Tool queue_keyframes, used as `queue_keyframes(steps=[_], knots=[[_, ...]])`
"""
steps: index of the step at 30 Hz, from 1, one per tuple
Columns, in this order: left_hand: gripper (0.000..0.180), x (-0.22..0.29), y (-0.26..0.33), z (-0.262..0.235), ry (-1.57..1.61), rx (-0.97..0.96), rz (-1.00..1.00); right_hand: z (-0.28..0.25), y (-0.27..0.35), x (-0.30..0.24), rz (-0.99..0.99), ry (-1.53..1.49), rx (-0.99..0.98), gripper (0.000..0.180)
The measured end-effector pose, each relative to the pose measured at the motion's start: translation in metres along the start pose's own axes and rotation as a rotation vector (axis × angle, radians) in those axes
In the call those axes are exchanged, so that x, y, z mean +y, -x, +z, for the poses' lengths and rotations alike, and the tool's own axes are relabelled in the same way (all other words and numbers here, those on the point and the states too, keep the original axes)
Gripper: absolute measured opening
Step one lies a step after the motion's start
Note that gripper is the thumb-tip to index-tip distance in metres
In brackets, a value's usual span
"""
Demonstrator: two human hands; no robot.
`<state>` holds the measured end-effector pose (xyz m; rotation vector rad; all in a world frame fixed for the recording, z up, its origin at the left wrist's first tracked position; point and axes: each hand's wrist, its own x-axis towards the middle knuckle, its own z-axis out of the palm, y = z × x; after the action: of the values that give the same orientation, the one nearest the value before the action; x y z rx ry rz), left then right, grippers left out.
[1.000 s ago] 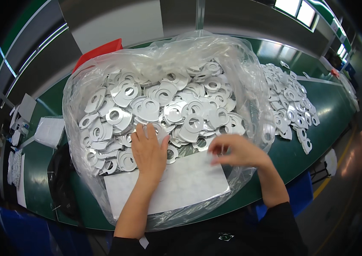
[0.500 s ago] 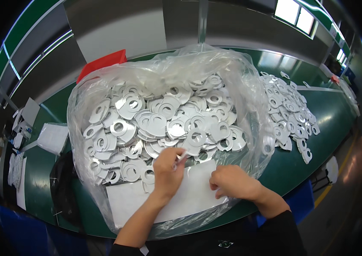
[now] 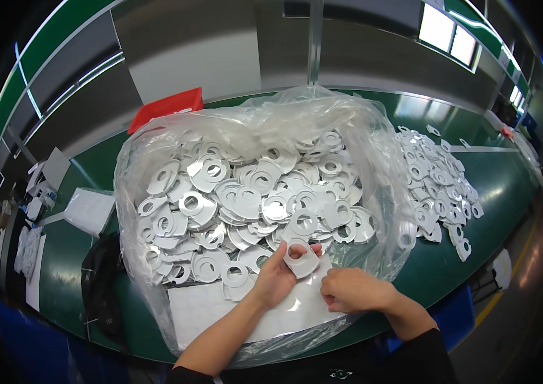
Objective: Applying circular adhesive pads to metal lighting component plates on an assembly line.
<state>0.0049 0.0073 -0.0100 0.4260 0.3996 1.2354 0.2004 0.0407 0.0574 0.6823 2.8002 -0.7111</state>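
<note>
My left hand (image 3: 273,281) is closed on a flat white ring-shaped part (image 3: 305,265), held tilted at the near edge of a heap of similar parts. Its round hole and the tab beside it face up. Close by on the right, my right hand (image 3: 356,290) is curled with fingers and thumb together; whatever it may hold is hidden. Beneath both hands lies a smooth white sheet (image 3: 204,310). The heaped white parts (image 3: 246,198) fill a large clear plastic bag (image 3: 377,147) that is spread open on the green table (image 3: 476,211).
Right of the bag is a second pile of white parts (image 3: 441,182). A red bin (image 3: 169,107) stands behind the bag. At the left are a clear-wrapped white packet (image 3: 89,210) and a black bag-like item (image 3: 102,288). A blue bin (image 3: 454,313) sits below the table's right edge.
My left hand has turned palm up, bringing the ring-shaped part flat into sight. My right hand stays curled near the same spot. The whole view has shifted slightly.
</note>
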Motion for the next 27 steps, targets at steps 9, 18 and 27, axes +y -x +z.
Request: queue_keyframes(steps=[9, 18, 27], knots=[[0.058, 0.01, -0.002, -0.001, -0.044, 0.051, -0.046, -0.009, -0.001, -0.007, 0.105, -0.078, -0.016, 0.016], [0.058, 0.004, -0.004, -0.012, -0.079, 0.098, -0.04, -0.046, 0.012, 0.026, -0.412, -0.511, 0.167, 0.015], [0.065, 0.006, -0.004, 0.001, -0.178, 0.152, -0.072, -0.008, -0.033, 0.031, 0.007, -1.331, 0.719, 0.008]])
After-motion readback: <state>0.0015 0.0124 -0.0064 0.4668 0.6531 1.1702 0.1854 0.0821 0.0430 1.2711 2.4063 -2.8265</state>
